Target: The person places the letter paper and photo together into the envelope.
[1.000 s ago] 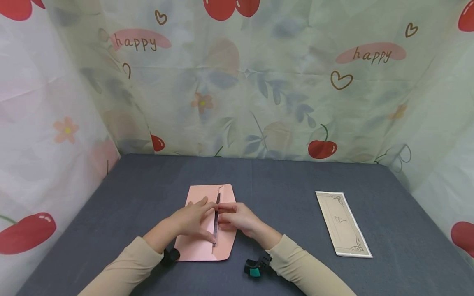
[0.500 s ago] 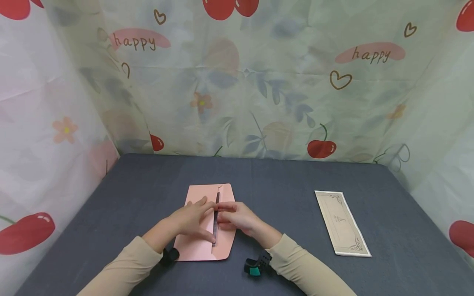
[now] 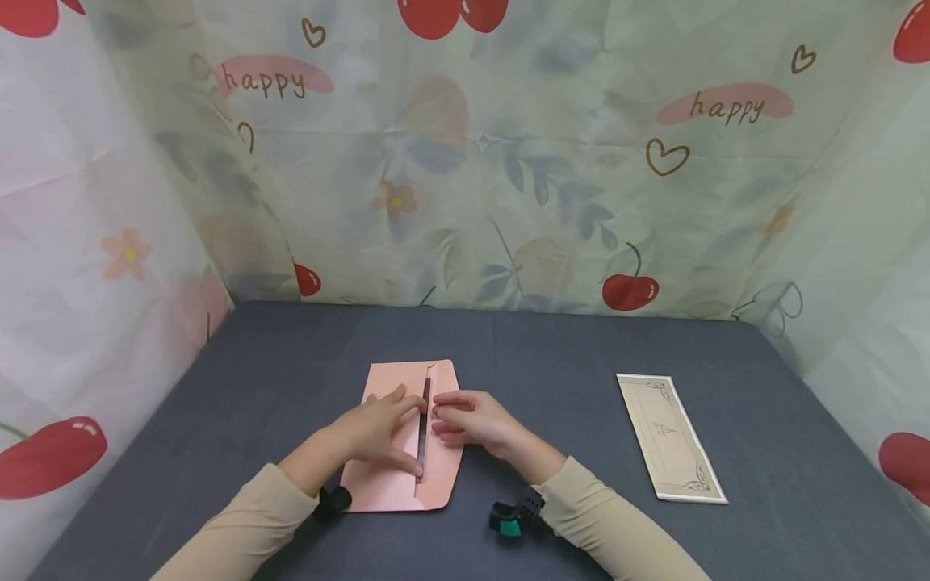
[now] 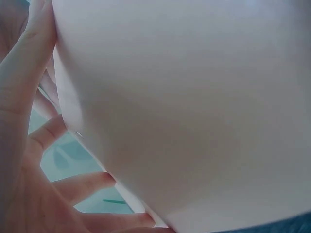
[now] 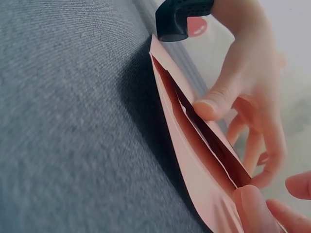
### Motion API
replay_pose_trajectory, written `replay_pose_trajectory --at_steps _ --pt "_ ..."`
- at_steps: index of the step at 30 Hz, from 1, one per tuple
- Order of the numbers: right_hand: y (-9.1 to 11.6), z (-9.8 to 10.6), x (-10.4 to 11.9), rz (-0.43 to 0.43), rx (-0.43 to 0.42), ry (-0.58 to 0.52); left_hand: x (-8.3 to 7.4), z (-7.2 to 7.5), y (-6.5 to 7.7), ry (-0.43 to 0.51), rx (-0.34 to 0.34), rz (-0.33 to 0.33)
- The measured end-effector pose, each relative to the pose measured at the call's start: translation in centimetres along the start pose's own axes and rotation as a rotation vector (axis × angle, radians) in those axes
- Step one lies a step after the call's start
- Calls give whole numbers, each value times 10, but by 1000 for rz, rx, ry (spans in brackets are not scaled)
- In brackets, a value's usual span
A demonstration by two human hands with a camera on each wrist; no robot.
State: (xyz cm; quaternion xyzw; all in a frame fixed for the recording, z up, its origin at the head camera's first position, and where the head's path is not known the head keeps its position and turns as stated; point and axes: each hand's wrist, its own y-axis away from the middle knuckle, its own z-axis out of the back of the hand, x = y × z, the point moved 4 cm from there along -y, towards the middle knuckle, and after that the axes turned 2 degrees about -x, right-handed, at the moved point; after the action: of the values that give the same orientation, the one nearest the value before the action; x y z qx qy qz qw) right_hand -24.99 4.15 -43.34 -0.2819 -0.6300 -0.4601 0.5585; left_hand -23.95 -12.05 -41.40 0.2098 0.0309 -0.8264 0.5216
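A pink paper envelope (image 3: pixel 381 494) lies on the table, its flap (image 3: pixel 441 476) folded out to the right. My left hand (image 3: pixel 372 432) holds the front panel, thumb and fingertips spread along the mouth's edge. The panel bows up under that grip, and the right wrist view shows the mouth (image 5: pixel 184 104) gaping with a dark inside. Over the flap, my right hand (image 3: pixel 479 424) hovers with loosely bent fingers; nothing shows between them. Its thumb (image 5: pixel 252 208) overlaps the near end of the envelope in the right wrist view.
To the right lies a long beige sheet (image 3: pixel 664 440) with printed ornamental corners and a white edge. A dark grey cloth covers the table (image 3: pixel 538 355). A patterned curtain (image 3: pixel 465 226) hangs behind and on both sides.
My right hand has come off the envelope's mouth and shifted slightly to the right, its fingers loosening. My left hand and the envelope have hardly moved.
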Motion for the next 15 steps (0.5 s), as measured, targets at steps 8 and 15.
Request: replay_pose_trajectory --at_steps 8,15 --pt "4 13 0 15 -13 16 -1 0 1 7 -5 0" --pt "9 29 0 25 -35 34 -2 1 2 10 -8 9"
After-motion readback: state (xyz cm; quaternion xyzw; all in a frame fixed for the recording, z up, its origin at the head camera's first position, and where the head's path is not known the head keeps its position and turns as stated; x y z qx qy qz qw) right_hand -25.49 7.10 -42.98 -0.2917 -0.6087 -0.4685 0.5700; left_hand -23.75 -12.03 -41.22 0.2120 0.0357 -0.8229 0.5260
